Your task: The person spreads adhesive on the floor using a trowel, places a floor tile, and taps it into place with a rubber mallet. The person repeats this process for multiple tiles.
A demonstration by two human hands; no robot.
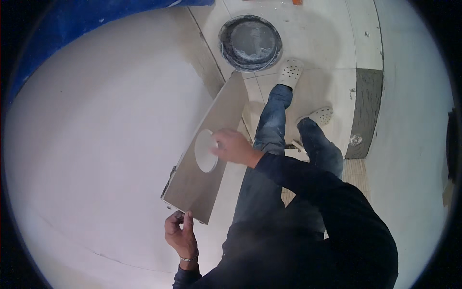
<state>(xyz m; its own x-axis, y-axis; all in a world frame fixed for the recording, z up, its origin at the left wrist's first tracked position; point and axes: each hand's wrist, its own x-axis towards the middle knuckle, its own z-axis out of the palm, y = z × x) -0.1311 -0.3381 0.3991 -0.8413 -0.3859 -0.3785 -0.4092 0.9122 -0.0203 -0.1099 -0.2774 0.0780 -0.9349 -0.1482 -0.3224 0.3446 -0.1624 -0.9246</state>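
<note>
A long beige-brown tile strip [202, 188] with a large round cutout slants from the bucket down to my left hand. One long edge and the near end look rough and chipped. My left hand [181, 233] pinches the near end, thumb against its edge and fingers curled. At the right rim of the cutout is my right hand [236, 147], fingers curled together and slightly blurred. A pale spot shows between its fingers; I cannot make out what they hold. Through the cutout a white surface shows.
A round black bucket [250, 43] with grey wet-looking contents stands beyond the tile's far end. White surface [106, 120] spreads left, with a blue sheet [86, 24] at the far left. My feet in white clogs [291, 72] stand on pale floor tiles, near a grey strip [365, 113].
</note>
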